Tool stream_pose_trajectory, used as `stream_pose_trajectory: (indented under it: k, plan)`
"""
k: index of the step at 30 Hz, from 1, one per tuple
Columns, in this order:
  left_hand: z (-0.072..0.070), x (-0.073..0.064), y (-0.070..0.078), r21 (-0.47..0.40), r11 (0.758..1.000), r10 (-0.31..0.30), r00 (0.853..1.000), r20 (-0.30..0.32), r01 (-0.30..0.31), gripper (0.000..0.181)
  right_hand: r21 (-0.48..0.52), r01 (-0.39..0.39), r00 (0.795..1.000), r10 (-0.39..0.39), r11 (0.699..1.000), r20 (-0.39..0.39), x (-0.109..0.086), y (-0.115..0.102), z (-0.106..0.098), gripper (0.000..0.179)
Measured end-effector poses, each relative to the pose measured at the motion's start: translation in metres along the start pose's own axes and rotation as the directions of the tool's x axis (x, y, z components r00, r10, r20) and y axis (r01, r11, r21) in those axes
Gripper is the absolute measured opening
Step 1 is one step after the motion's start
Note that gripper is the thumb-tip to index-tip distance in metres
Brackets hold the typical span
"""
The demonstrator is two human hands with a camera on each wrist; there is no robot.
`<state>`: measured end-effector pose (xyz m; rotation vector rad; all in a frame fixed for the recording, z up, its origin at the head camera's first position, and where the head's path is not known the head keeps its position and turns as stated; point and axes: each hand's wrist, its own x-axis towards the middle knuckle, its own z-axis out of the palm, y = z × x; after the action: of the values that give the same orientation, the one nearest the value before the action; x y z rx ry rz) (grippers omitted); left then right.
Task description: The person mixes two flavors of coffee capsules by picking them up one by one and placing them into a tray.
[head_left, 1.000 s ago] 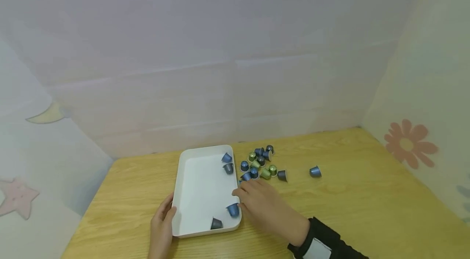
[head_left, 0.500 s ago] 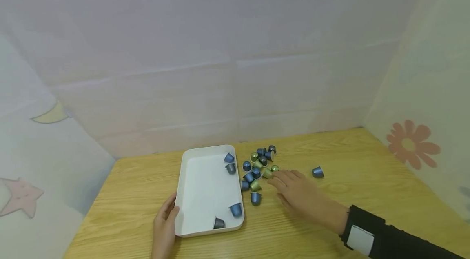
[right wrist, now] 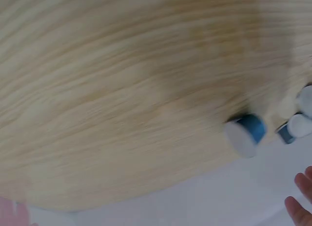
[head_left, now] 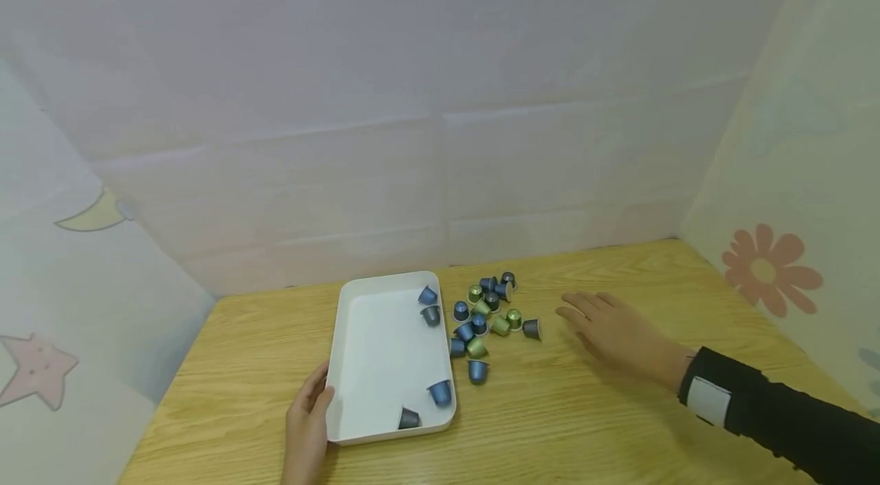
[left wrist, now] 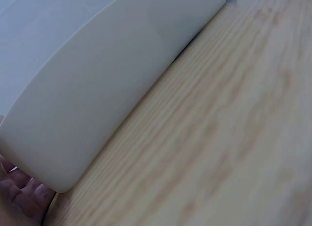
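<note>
We see left hand (head_left: 308, 418) gripping smooth, round-cornered tray (head_left: 378, 363) | right hand (head_left: 619, 336), fingers outstretched, above grained table (head_left: 254, 340) | glossy, tapered pods (head_left: 478, 373) beside tray

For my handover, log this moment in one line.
left hand: grips white tray; right hand: fingers extended, over table; in tray: four capsules; beside tray: loose capsules

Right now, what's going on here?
Someone's left hand is holding a white tray by its near left side. Four pods, two blue and two dark grey, lie in it. A loose cluster of blue, green and dark pods sits on the table beside it. The right hand is out past the cluster, fingers extended.
</note>
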<state>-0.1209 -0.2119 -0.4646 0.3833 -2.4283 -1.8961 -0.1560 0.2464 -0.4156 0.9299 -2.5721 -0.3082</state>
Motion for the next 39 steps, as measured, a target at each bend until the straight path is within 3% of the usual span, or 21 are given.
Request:
stream_pose_trajectory:
  k: [3, 10, 16, 21, 32, 39]
  plan:
    - [0.0, 0.0, 0.0, 0.0, 1.0, 0.004, 1.0, 0.0, -0.004, 0.045, -0.025, 0.008, 1.0, -0.008, 1.0, 0.019, -0.006, 0.013, 0.006, 0.04]
    - [0.0, 0.0, -0.001, 0.001, 1.0, 0.007, 1.0, -0.004, -0.007, 0.045, -0.003, 0.018, 1.0, -0.018, 1.0, -0.008, -0.014, 0.034, 0.018, 0.049]
    - [0.001, 0.0, 0.001, -0.008, 1.0, 0.01, 1.0, 0.002, -0.01, 0.045, 0.001, 0.098, 0.992, -0.098, 0.995, -0.074, -0.019, 0.045, 0.023, 0.054]
    - [0.001, 0.0, 0.0, -0.017, 1.0, 0.013, 1.0, 0.0, -0.013, 0.045, -0.001, 0.138, 0.988, -0.138, 0.99, -0.073, -0.023, 0.05, 0.028, 0.054]
    - [0.0, 0.0, 0.0, 0.02, 1.0, -0.005, 1.0, -0.01, 0.005, 0.045, 0.076, 0.118, 0.993, -0.119, 0.99, 0.006, -0.029, 0.049, 0.028, 0.049]
    - [0.001, 0.0, -0.001, 0.028, 1.0, -0.002, 1.0, -0.018, 0.002, 0.045, 0.035, 0.128, 0.99, -0.13, 0.991, 0.059, -0.03, 0.046, 0.035, 0.048]
